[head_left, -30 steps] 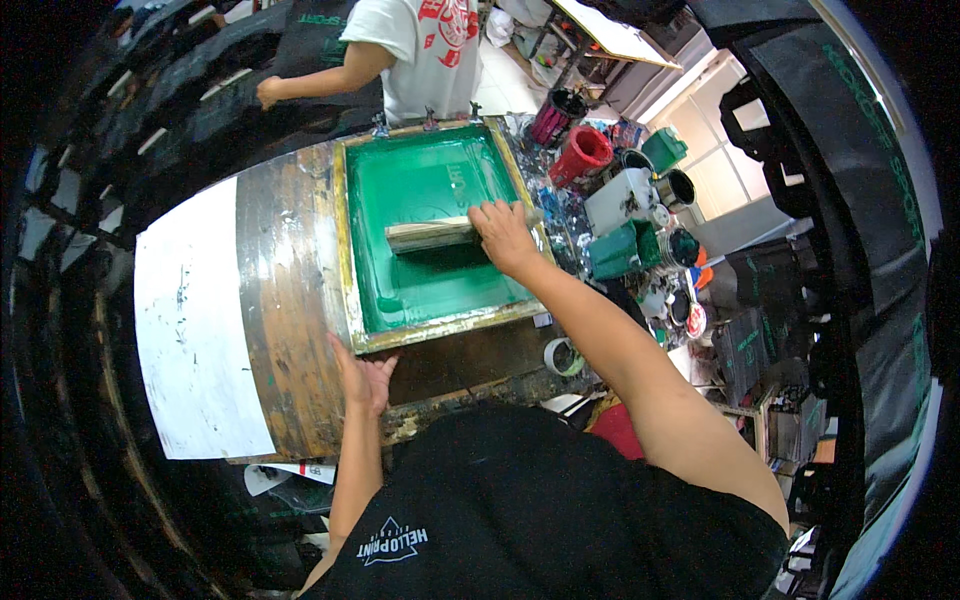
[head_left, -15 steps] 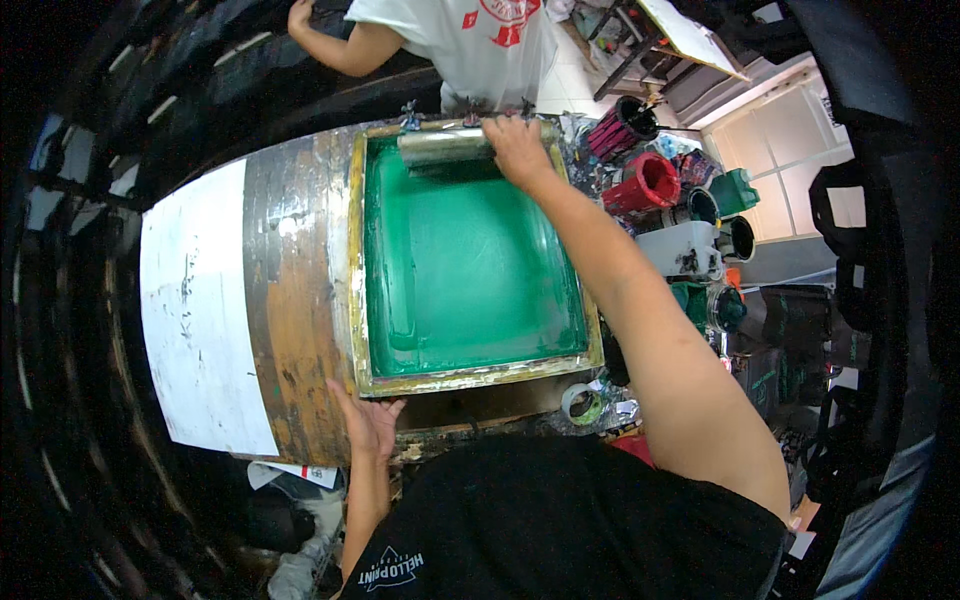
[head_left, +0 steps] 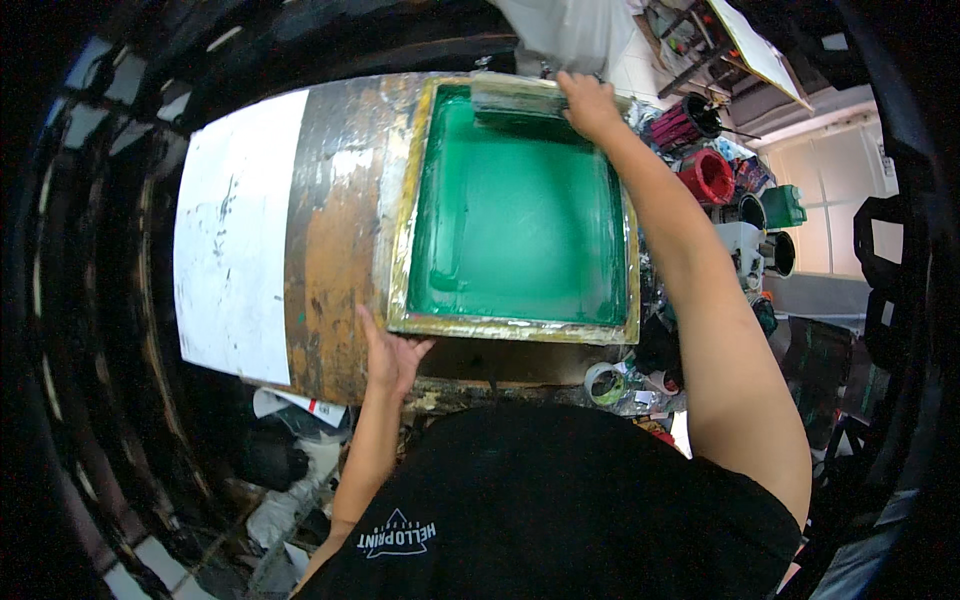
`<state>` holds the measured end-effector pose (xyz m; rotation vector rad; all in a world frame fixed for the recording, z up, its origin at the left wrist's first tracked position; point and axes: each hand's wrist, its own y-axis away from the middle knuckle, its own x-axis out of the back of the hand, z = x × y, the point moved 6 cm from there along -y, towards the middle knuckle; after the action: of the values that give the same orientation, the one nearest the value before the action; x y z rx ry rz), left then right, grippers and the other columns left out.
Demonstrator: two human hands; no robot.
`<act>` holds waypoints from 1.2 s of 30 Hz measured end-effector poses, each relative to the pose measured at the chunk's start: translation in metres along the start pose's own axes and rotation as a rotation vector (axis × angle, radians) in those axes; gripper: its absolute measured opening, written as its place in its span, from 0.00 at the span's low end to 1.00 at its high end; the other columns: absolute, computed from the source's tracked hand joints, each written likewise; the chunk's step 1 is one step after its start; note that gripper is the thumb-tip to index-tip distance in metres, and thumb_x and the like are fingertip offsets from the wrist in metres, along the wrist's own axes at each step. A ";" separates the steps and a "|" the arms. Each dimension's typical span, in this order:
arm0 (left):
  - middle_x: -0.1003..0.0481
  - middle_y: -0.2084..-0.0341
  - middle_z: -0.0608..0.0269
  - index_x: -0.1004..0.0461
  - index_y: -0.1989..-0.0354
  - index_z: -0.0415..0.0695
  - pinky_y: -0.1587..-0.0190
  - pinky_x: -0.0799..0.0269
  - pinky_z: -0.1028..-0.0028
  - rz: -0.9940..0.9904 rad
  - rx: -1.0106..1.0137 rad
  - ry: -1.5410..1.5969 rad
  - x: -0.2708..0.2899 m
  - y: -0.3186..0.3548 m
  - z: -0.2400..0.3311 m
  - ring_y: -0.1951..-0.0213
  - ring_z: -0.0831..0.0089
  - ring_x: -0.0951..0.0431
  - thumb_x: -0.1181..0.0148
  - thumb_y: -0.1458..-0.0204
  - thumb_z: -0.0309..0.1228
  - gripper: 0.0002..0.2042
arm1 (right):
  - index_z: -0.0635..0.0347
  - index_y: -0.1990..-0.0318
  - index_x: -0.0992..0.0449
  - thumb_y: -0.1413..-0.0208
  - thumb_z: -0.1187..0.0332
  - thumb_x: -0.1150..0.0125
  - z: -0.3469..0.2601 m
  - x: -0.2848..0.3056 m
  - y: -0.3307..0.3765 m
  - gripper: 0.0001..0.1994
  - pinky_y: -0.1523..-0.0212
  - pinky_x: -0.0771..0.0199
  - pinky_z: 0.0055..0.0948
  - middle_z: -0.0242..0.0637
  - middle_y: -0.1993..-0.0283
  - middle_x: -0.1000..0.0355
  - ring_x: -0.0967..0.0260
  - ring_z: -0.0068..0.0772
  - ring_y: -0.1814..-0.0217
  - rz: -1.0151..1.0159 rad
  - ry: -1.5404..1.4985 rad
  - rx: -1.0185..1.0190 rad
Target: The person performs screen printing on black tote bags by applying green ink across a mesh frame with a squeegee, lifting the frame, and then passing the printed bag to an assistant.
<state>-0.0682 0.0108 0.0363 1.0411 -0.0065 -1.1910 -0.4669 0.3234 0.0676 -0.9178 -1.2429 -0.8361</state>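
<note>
A screen-printing frame (head_left: 515,332) with a worn wooden rim lies on the paint-stained board. Its mesh (head_left: 520,210) is covered in green, with darker green ink along the sides. At the far end, my right hand (head_left: 592,105) grips the right end of a wide grey metal squeegee (head_left: 515,100), which leans against the far rim. My left hand (head_left: 392,362) is at the frame's near left corner, palm up. Its thumb stands apart, left of the rim, and the fingertips reach the near edge, partly hidden below it.
A white sheet (head_left: 240,235) covers the left of the board (head_left: 335,230). A tape roll (head_left: 604,383) lies at the near edge. Along the right stand a red tub (head_left: 708,175), dark pots and a green jug (head_left: 785,206). Beyond the frame is a person in white clothing (head_left: 580,40).
The view has shifted, so the board and frame sit higher and further right. The person opposite shows less. My right hand stays on the squeegee at the far end; my left fingers now meet the frame's corner.
</note>
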 end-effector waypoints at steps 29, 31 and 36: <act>0.45 0.27 0.50 0.54 0.24 0.42 0.30 0.42 0.49 -0.071 0.024 0.107 0.031 -0.031 -0.035 0.29 0.55 0.42 0.59 0.33 0.60 0.39 | 0.50 0.48 0.32 0.53 0.70 0.33 -0.170 0.051 0.175 0.23 0.52 0.38 0.49 0.35 0.55 0.30 0.32 0.42 0.49 0.040 0.053 -0.064; 0.44 0.28 0.51 0.53 0.24 0.43 0.33 0.39 0.51 -0.047 0.022 0.066 0.024 -0.021 -0.028 0.30 0.55 0.39 0.59 0.33 0.60 0.39 | 0.50 0.47 0.32 0.55 0.70 0.29 -0.157 0.043 0.149 0.26 0.51 0.37 0.49 0.35 0.54 0.30 0.32 0.42 0.47 0.121 0.082 -0.050; 0.38 0.32 0.52 0.50 0.25 0.45 0.40 0.32 0.53 0.038 0.017 0.041 0.015 -0.006 -0.017 0.37 0.54 0.32 0.55 0.34 0.59 0.37 | 0.48 0.46 0.31 0.49 0.70 0.36 -0.119 0.013 0.076 0.21 0.51 0.36 0.51 0.35 0.53 0.29 0.31 0.40 0.48 0.109 0.102 -0.084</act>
<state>-0.0580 0.0104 0.0154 1.0755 -0.0042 -1.1371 -0.3488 0.2457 0.0620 -0.9894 -1.0665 -0.8430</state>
